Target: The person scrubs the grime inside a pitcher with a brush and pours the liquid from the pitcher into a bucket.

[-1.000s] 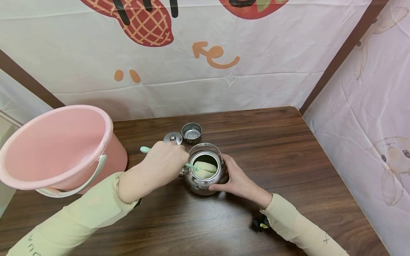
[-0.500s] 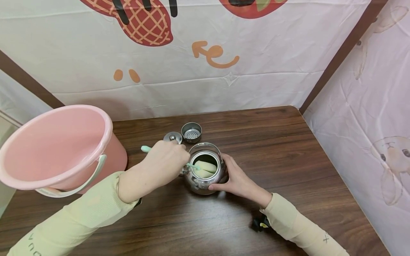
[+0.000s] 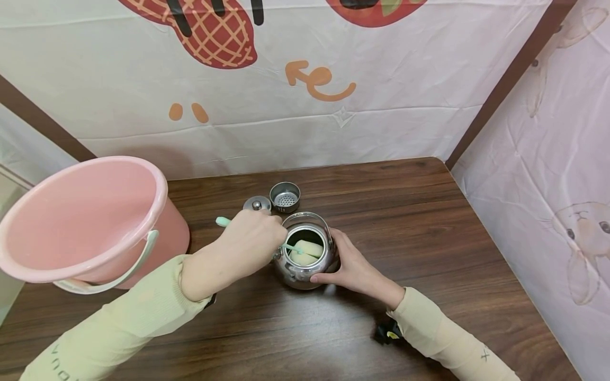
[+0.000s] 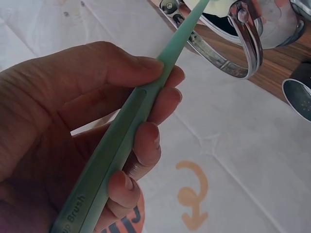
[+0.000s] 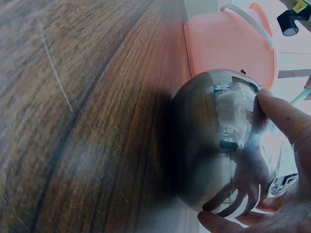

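In the head view, the left hand [image 3: 238,246] hides the middle of the brush [image 4: 116,138] and most of the kettle's spout, and overlaps the near edge of the lid [image 3: 256,202]. The lettering on the brush handle is cut off in the left wrist view, with "Brush" readable at its end.

The kettle [image 3: 297,279] stands upright without its lid on the wooden surface [image 3: 405,222]. The brush's pale head is inside its mouth; how deep it reaches is hard to make out. Behind the kettle, a metal strainer [image 3: 285,209] with a perforated base sits beside the lid. A pink bucket [image 3: 176,227] stands to the left.

The left wrist view shows thumb and fingers gripping the brush handle. The right wrist view shows the right hand [image 3: 355,266] holding the kettle's side, its reflection on the shiny wall.
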Available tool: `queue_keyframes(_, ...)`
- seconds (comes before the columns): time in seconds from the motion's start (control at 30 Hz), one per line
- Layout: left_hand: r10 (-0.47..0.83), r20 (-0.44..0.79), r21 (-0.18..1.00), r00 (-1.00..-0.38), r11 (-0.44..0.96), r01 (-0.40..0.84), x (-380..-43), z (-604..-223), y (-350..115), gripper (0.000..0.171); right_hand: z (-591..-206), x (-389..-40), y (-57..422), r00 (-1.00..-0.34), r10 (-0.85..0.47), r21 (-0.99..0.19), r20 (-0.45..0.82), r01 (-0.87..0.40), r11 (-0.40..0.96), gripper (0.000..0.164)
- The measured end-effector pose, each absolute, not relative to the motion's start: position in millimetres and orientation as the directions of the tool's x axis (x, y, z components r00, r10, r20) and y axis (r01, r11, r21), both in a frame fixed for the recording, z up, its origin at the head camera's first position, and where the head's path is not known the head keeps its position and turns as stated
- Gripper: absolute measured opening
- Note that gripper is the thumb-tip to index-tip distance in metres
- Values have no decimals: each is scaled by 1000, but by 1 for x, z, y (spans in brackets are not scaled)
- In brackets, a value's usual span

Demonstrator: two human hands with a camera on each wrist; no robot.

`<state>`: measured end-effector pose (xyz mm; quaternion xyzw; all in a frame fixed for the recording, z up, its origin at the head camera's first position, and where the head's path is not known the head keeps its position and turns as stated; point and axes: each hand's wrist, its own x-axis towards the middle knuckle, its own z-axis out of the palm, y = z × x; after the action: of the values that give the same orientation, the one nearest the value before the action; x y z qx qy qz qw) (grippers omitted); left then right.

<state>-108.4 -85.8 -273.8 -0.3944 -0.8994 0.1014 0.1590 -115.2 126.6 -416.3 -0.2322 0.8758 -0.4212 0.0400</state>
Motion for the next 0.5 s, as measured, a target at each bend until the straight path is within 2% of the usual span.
queue_keyframes(0.5, 757, 212, -340, -618, 650, 680, -114, -279, -81, 18, -415, -115, 126, -893, -436, -760, 114, -361, 541, 95)
